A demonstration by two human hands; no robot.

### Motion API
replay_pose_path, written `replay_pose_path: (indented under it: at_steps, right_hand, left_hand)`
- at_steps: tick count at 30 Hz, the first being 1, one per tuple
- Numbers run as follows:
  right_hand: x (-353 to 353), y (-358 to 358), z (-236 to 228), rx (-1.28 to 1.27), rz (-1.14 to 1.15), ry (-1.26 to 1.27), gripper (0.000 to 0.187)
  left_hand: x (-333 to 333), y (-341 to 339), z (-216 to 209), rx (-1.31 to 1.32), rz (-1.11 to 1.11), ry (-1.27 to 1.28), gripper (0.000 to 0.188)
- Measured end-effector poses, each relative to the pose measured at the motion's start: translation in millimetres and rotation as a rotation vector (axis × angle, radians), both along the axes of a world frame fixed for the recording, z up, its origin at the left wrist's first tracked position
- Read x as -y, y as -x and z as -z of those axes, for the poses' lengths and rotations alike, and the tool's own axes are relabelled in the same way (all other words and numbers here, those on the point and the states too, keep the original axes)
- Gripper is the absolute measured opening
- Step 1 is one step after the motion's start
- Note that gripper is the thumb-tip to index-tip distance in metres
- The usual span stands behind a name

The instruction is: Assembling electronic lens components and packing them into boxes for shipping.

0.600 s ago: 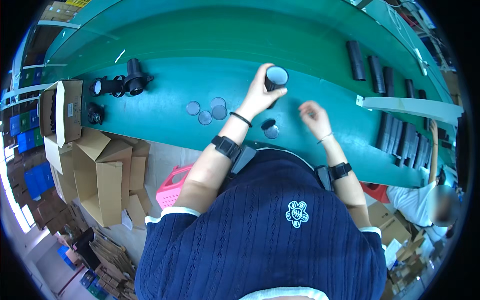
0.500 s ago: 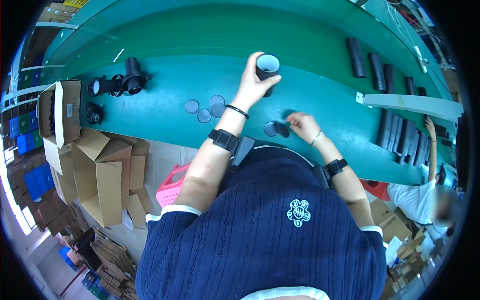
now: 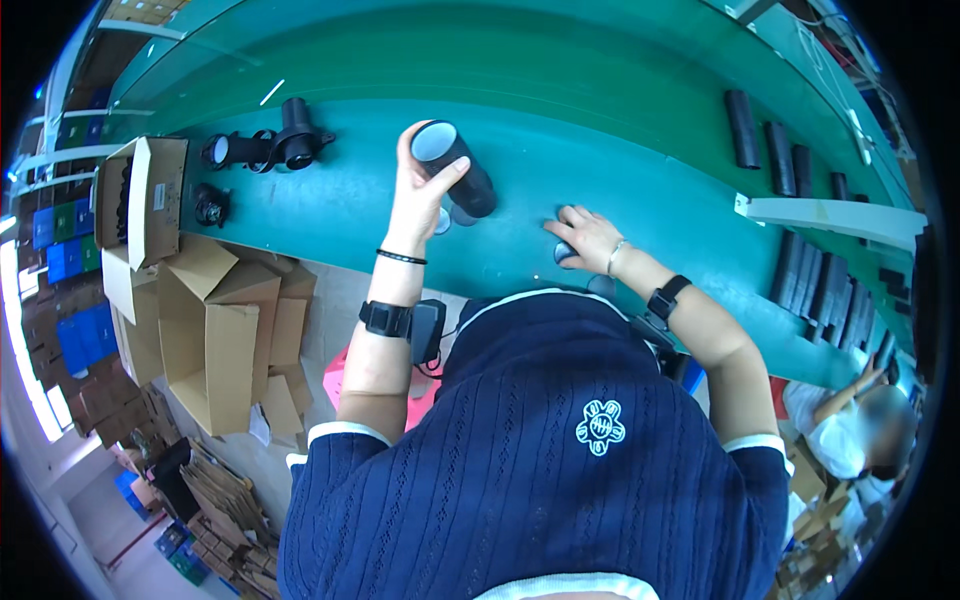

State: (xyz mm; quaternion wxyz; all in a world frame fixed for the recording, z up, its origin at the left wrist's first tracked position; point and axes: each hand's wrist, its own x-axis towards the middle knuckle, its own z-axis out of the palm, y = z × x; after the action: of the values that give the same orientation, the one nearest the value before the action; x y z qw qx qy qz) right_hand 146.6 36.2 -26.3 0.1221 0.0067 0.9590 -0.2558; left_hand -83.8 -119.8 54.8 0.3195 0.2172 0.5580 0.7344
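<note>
My left hand (image 3: 418, 188) is wrapped around a black tube (image 3: 470, 185) with a pale inside. The tube tilts, its open end facing up toward me, above the green table. Small round grey discs (image 3: 462, 215) lie behind and beneath the tube, partly hidden by it and my hand. My right hand (image 3: 590, 240) is low over the table, palm down with its fingers apart. Beside its fingers and partly under them is a dark round disc (image 3: 566, 254). Another round disc (image 3: 601, 285) lies at the table's near edge, close to my wrist.
Black tubular fittings (image 3: 295, 135) and an open carton (image 3: 158, 205) stand on the left of the table. Several black tubes (image 3: 815, 285) lie in rows at the right, past a white bracket (image 3: 830, 212). Empty cardboard boxes (image 3: 230, 360) stand at the lower left. A co-worker (image 3: 835, 430) is at the far right.
My left hand has carried the tube left, over the group of discs, and tilted it. My right hand has moved slightly left and spread its fingers over a disc. The co-worker's arm has drawn back.
</note>
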Motion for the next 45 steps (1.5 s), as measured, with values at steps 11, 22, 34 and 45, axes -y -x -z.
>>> replay_pose_path:
  at_steps: [11,22,34,45]
  right_hand:
    - [54.6,131.8,29.9,-0.133,-0.333,-0.179,0.045]
    - [4.0,37.3,-24.3,-0.043,0.530,2.076,0.055]
    - [16.7,-28.5,-68.0,-0.381,0.514,2.224,0.061]
    - [12.4,-30.8,-78.1,-0.248,0.678,1.724,0.066]
  left_hand:
    - [72.6,-2.1,-22.1,0.016,0.000,0.137,0.067]
    - [57.9,-3.7,6.5,0.413,0.230,-0.048,0.055]
    - [-2.3,-46.0,34.7,-0.027,0.667,0.224,0.061]
    - [-2.0,-47.8,41.2,-0.075,0.715,0.221,0.072]
